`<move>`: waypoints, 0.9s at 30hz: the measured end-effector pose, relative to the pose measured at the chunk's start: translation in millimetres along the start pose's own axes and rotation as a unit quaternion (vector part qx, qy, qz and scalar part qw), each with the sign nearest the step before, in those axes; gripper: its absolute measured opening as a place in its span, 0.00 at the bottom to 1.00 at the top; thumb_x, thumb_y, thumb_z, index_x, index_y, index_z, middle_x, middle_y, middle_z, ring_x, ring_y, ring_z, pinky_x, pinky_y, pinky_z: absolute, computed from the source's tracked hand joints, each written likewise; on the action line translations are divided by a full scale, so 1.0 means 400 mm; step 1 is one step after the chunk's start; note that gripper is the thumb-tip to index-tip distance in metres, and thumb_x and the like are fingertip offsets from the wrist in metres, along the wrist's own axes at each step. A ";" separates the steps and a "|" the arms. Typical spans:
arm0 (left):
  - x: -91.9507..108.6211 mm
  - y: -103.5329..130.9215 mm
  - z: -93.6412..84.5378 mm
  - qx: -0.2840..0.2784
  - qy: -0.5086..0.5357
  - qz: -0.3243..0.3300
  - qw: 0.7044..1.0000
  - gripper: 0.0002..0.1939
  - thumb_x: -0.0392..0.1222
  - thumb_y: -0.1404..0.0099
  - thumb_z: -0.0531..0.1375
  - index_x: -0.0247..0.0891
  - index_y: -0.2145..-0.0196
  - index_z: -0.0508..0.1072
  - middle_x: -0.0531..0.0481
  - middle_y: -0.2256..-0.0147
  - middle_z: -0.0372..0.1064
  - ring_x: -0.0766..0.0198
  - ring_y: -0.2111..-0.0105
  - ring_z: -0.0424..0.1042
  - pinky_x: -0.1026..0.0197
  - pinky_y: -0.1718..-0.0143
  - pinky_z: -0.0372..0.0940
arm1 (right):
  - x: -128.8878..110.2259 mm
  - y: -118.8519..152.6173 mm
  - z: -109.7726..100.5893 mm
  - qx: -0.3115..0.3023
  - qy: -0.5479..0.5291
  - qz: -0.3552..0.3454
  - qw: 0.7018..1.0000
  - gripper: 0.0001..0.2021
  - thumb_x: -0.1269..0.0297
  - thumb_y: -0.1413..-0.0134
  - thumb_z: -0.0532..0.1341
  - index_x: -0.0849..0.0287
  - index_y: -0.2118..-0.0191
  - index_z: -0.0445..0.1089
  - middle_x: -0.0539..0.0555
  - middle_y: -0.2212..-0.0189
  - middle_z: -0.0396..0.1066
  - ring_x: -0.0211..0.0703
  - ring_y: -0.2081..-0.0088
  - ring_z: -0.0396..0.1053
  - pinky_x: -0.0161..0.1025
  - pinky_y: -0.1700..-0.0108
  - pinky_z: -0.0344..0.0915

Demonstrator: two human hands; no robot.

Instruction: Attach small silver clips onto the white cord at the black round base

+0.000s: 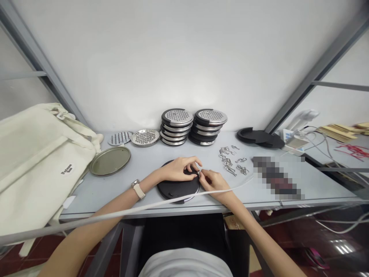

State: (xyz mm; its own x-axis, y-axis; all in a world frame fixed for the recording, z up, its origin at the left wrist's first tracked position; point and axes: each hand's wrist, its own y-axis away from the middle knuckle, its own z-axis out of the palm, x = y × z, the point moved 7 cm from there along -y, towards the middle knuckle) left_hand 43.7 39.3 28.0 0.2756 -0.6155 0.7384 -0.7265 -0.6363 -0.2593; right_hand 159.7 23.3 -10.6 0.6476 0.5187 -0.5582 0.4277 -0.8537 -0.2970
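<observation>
A round black disc (175, 188) lies on the grey tabletop in front of me, a thin bright metal edge showing at its near side. Over its upper right part, my left hand (183, 169) bends with curled fingers, thumb on the disc near the rim. My right hand (213, 181) is closed in a pinch at the disc's right edge, meeting the left fingertips. A small silvery glint shows between the hands; what is pinched is too small to make out. To the right lie several loose metal clasps with rings (227, 161).
Two stacks of round metal graters with black rims, a left stack (177, 129) and a right stack (208, 129), stand by the wall. Loose grater plates (145, 137), a round metal lid (110, 161), a cream bag (43, 165) and black discs (256, 137) surround them. A white cable (115, 213) crosses in front.
</observation>
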 end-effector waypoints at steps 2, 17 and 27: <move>0.005 0.000 -0.002 0.009 -0.019 0.009 1.000 0.22 0.31 0.46 0.61 0.39 0.53 0.65 0.50 0.61 0.70 0.69 0.69 0.68 0.66 0.66 0.65 | -0.003 -0.002 0.001 -0.005 0.001 -0.006 1.000 0.14 0.62 0.40 0.48 0.58 0.77 0.56 0.48 0.81 0.59 0.36 0.78 0.56 0.33 0.73 0.51; 0.033 0.003 0.007 -0.004 -0.094 0.049 0.994 0.16 0.34 0.44 0.60 0.37 0.56 0.66 0.50 0.65 0.67 0.67 0.69 0.64 0.64 0.65 0.61 | -0.007 0.005 0.004 -0.016 -0.007 0.008 1.000 0.12 0.67 0.46 0.52 0.58 0.79 0.53 0.46 0.83 0.56 0.35 0.78 0.56 0.32 0.74 0.50; 0.044 0.004 0.005 0.002 -0.124 0.067 0.990 0.16 0.33 0.46 0.60 0.36 0.58 0.66 0.50 0.65 0.65 0.64 0.66 0.64 0.64 0.65 0.60 | -0.021 0.002 0.002 -0.027 -0.017 -0.028 0.999 0.12 0.64 0.39 0.46 0.59 0.70 0.62 0.52 0.75 0.67 0.39 0.73 0.63 0.34 0.70 0.57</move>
State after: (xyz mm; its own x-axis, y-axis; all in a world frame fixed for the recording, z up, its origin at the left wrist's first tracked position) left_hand 48.4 26.5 39.3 0.3236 -0.7892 0.5220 -0.7643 -0.5432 -0.3475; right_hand 154.1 18.4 -6.7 0.6006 0.5623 -0.5684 0.4963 -0.8196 -0.2864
